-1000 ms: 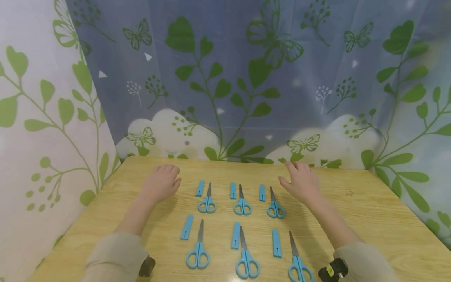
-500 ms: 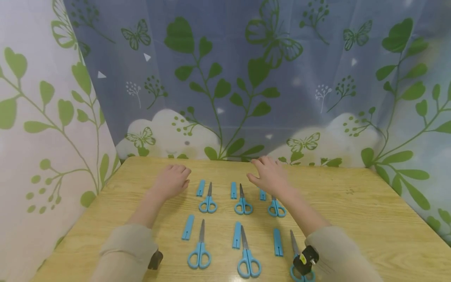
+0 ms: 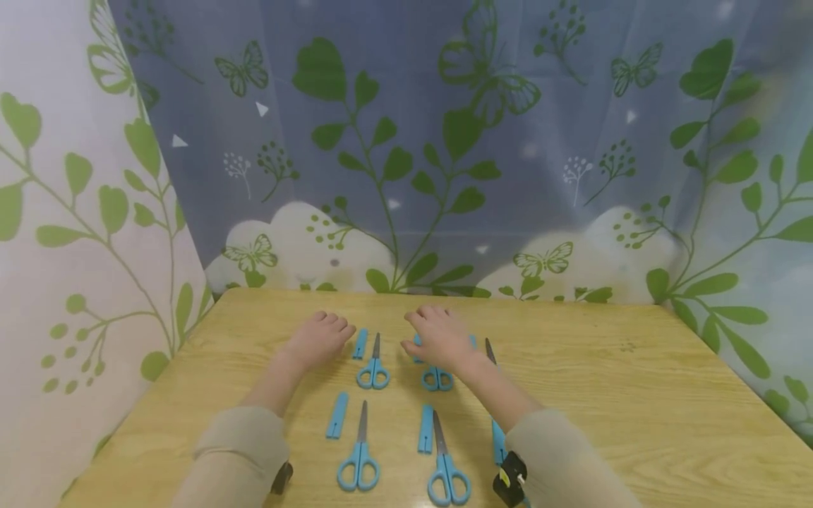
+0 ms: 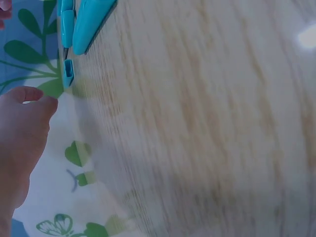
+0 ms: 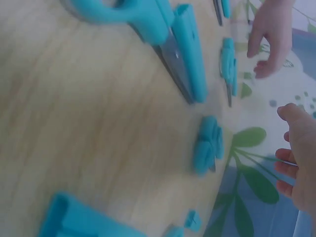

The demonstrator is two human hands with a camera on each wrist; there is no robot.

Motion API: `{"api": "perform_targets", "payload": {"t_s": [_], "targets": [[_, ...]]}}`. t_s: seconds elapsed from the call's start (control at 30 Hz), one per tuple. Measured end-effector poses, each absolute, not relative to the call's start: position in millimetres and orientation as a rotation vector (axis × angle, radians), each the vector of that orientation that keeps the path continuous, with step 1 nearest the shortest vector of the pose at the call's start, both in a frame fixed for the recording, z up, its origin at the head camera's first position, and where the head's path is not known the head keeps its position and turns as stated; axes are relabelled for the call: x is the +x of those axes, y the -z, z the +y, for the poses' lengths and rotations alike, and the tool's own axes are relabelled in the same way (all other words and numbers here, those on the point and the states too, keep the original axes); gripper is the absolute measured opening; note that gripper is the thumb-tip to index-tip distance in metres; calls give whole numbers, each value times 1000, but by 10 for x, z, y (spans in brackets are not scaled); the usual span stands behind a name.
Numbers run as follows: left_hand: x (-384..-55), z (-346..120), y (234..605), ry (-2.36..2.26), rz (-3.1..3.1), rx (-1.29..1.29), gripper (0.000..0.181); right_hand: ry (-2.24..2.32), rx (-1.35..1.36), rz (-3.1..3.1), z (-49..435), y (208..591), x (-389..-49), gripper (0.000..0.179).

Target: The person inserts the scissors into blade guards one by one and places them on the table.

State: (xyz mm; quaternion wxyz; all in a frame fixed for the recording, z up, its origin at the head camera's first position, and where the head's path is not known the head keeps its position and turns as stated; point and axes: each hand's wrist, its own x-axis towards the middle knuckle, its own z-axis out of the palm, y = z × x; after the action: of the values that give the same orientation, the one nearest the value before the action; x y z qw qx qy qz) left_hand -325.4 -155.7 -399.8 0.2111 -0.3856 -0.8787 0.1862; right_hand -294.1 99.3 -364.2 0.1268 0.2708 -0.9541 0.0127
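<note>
Two rows of blue-handled scissors lie on the wooden table, each with a blue blade cover beside it. My left hand [image 3: 319, 341] hovers loosely, its fingertips near the back-left blade cover [image 3: 360, 344] and the back-left scissors [image 3: 373, 375]. Over the back-middle scissors [image 3: 436, 374] my right hand [image 3: 440, 339] is spread, hiding their blades and most of their cover. The back-right scissors [image 3: 491, 350] show only a blade above the right forearm. Seen from the right wrist, the thumb and fingers of the right hand [image 5: 300, 148] are apart, holding nothing.
Nearer the front are the left scissors [image 3: 359, 451] with a cover [image 3: 337, 415] and the middle scissors [image 3: 446, 462] with another cover [image 3: 425, 429]. The right sleeve hides the front-right scissors and partly their cover [image 3: 499, 443]. Behind the table [image 3: 635, 395] hangs a leaf-patterned curtain [image 3: 406, 127].
My right hand has moved left, from beyond the back-right scissors to over the back-middle ones. My left hand has shifted a little right, toward the back-left cover. The scissors stay put.
</note>
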Motion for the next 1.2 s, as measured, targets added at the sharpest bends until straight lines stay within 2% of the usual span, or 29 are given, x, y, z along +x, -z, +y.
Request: {"api": "perform_targets", "payload": {"t_s": [0.17,0.3,0.43,0.63,0.87,1.07,1.2], "targets": [[-3259,-1520,4000,-571,-2475,-1076,33,12,821,-2807,837,3715,-2929,51],[-3260,-1481,4014,-575,-2463,-1091,28,71,877,-2852,732,3758,-2924,52],[-3259,-1449,4033,-602,-2443,-1102,27,120,993,-2876,671,3780,-2918,49],[-3246,-1429,4057,-700,-2474,-1105,34,207,1205,-2809,634,3811,-2907,44],[-3247,-1413,4069,-701,-2474,-1132,30,227,1329,-2738,628,3837,-2872,45],[-3250,-1415,4072,-652,-2501,-1130,16,269,1390,-2674,619,3886,-2855,39],[-3263,-1439,4075,-653,-2518,-1102,17,285,1393,-2664,616,3908,-2850,36]]}}
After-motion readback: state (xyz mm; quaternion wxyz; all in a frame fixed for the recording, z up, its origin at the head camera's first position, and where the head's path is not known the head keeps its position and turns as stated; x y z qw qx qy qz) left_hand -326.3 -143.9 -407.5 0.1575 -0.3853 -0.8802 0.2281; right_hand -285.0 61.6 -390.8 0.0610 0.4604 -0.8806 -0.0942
